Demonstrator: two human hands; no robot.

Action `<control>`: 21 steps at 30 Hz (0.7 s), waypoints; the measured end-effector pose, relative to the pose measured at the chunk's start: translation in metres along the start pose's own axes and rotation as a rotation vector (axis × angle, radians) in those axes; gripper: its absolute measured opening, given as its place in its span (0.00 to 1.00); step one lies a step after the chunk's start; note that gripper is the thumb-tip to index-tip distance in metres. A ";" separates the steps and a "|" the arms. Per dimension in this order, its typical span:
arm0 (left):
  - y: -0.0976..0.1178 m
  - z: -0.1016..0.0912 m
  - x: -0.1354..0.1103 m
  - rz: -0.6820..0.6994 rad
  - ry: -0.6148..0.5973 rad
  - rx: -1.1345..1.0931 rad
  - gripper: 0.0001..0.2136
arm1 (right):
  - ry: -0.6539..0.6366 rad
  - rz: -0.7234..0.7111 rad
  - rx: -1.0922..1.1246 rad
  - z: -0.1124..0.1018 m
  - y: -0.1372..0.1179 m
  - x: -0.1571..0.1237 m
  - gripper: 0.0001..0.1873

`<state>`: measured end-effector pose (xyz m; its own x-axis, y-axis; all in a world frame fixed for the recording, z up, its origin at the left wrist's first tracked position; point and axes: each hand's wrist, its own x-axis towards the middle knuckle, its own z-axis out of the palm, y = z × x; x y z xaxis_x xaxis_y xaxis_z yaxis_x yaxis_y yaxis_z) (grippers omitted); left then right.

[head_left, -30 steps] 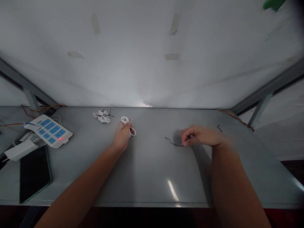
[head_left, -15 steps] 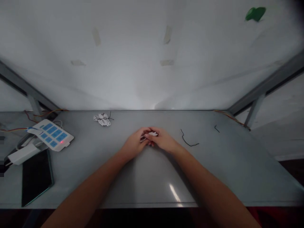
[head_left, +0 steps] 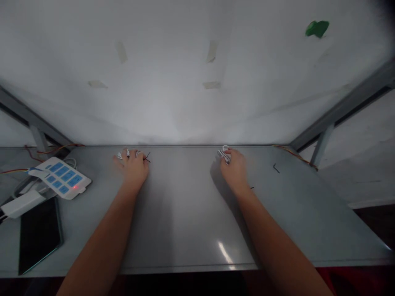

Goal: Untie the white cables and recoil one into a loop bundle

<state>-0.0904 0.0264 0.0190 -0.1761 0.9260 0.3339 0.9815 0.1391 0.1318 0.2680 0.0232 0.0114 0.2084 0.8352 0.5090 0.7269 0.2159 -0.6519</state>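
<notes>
My left hand lies over a bundle of white cable near the back left of the table, its fingers spread and slightly blurred. Parts of the bundle show between the fingers, and the ends of a black twist tie stick out to the right of it. Well to the right, my right hand pinches a second coiled white cable just above the table, a loop pointing toward the wall. Beside the right forearm, one end of a loose black twist tie shows; the rest is hidden.
A short black twist tie lies on the grey table at right. On the left are a white power strip with blue sockets, a white adapter and a dark tablet. A white wall bounds the back.
My hands, together around white cable at the middle before, have parted. The left moved onto the left cable bundle; the right carried its cable to the right and back.
</notes>
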 end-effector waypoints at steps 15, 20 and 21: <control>0.090 0.000 -0.058 0.427 -0.186 -0.825 0.10 | -0.780 0.238 0.667 0.026 -0.060 -0.037 0.16; 0.093 -0.002 -0.064 0.543 -0.162 -0.852 0.16 | -0.780 0.450 0.853 0.026 -0.060 -0.034 0.20; 0.091 -0.001 -0.063 0.573 -0.147 -0.843 0.16 | -0.786 0.486 0.883 0.024 -0.061 -0.033 0.20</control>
<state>0.0104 -0.0197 0.0110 0.3681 0.8175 0.4430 0.5329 -0.5759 0.6199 0.2009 -0.0052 0.0206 -0.3319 0.9302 -0.1565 -0.0579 -0.1857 -0.9809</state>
